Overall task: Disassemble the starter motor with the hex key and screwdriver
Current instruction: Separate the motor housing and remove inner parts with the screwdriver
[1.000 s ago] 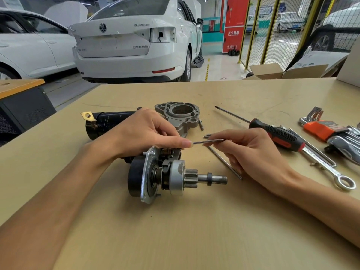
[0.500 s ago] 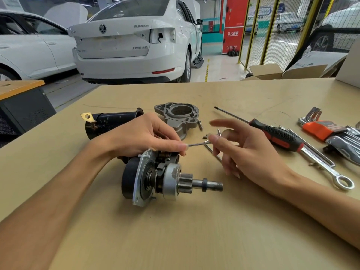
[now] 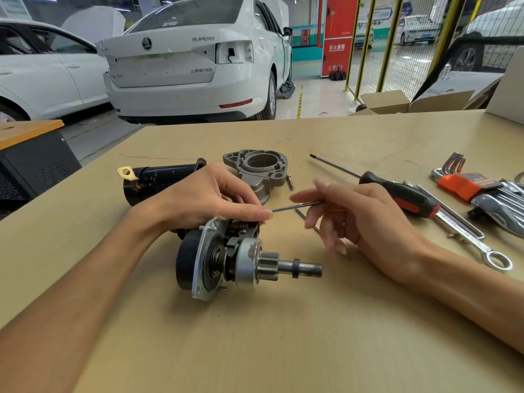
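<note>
The starter motor's inner assembly [image 3: 226,256], with plate, pinion and shaft, lies on the bench, shaft pointing right. My left hand [image 3: 209,197] grips its upper part from behind, thumb stretched out to the right. A thin long bolt [image 3: 295,206] sticks out from beside that thumb tip. Its right end runs in among the spread, fairly straight fingers of my right hand [image 3: 365,222], which hovers blurred just right of the motor. The red-and-black screwdriver [image 3: 397,194] and the hex key set [image 3: 465,185] in its orange holder lie untouched at the right.
Behind my left hand lie the black motor housing [image 3: 158,180] and the grey nose casting [image 3: 258,168], with a short bolt [image 3: 289,182] beside it. A second long bolt [image 3: 300,215] lies under my right hand. A spanner [image 3: 482,245] lies right; cardboard boxes [image 3: 397,102] stand beyond the bench.
My right hand let go its pinch on the long bolt and spread its fingers. The motor assembly shifted slightly left and toward me under my left hand.
</note>
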A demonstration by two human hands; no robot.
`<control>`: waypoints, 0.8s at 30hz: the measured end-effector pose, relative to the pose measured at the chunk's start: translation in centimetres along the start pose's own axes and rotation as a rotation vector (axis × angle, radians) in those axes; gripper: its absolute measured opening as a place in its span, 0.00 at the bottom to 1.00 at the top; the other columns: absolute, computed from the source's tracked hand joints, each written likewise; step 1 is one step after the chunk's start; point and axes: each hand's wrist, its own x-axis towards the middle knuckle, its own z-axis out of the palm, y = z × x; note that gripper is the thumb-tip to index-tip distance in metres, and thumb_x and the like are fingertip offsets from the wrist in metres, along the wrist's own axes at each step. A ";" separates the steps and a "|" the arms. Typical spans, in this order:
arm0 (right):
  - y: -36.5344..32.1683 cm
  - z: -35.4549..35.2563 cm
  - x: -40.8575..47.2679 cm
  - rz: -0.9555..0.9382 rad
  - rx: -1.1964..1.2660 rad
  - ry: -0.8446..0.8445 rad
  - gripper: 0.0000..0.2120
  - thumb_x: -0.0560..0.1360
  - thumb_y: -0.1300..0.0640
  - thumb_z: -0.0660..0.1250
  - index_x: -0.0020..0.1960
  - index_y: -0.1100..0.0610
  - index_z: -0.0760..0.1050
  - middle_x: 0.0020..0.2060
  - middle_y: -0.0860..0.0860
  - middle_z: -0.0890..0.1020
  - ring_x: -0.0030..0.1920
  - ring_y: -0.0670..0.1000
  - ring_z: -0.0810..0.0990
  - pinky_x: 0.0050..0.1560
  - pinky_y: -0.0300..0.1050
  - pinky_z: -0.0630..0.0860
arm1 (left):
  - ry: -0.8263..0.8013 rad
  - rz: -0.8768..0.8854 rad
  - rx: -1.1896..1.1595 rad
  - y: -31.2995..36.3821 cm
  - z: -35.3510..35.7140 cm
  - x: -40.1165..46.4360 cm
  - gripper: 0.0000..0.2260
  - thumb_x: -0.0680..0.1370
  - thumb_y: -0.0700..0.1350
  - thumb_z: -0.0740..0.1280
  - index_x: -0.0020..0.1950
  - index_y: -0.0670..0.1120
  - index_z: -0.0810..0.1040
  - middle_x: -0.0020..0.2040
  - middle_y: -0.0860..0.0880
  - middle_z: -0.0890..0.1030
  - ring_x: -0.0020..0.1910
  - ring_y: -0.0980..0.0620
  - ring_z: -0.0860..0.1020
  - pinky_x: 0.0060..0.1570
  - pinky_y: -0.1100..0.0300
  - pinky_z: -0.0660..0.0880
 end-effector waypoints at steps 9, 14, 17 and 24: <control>-1.4 -1.5 0.3 0.022 -0.272 -0.209 0.15 0.75 0.54 0.66 0.57 0.63 0.77 0.45 0.55 0.87 0.30 0.51 0.82 0.30 0.40 0.76 | 0.120 -0.026 0.040 -0.5 0.8 0.5 0.24 0.77 0.61 0.60 0.37 0.46 0.87 0.36 0.48 0.85 0.37 0.53 0.82 0.42 0.69 0.75; -0.7 -1.0 0.1 -0.097 -0.442 -0.108 0.12 0.73 0.50 0.68 0.49 0.57 0.84 0.40 0.51 0.87 0.30 0.47 0.79 0.30 0.40 0.76 | 0.233 0.000 0.069 -0.7 1.0 0.4 0.22 0.75 0.62 0.64 0.35 0.46 0.86 0.32 0.50 0.84 0.32 0.55 0.82 0.36 0.71 0.74; -0.3 -1.0 0.2 -0.147 -0.498 -0.019 0.13 0.67 0.46 0.72 0.47 0.50 0.87 0.38 0.49 0.83 0.36 0.42 0.76 0.35 0.34 0.73 | 0.321 0.068 0.125 -1.0 1.0 0.5 0.21 0.74 0.61 0.66 0.35 0.45 0.85 0.30 0.49 0.83 0.30 0.54 0.82 0.35 0.68 0.76; 0.5 -0.1 -0.6 -0.267 -0.545 0.045 0.04 0.74 0.51 0.73 0.46 0.48 0.87 0.24 0.49 0.79 0.23 0.42 0.69 0.26 0.33 0.68 | 0.403 0.108 0.162 -0.6 0.6 0.6 0.15 0.75 0.56 0.68 0.42 0.47 0.86 0.35 0.52 0.84 0.34 0.56 0.82 0.36 0.68 0.76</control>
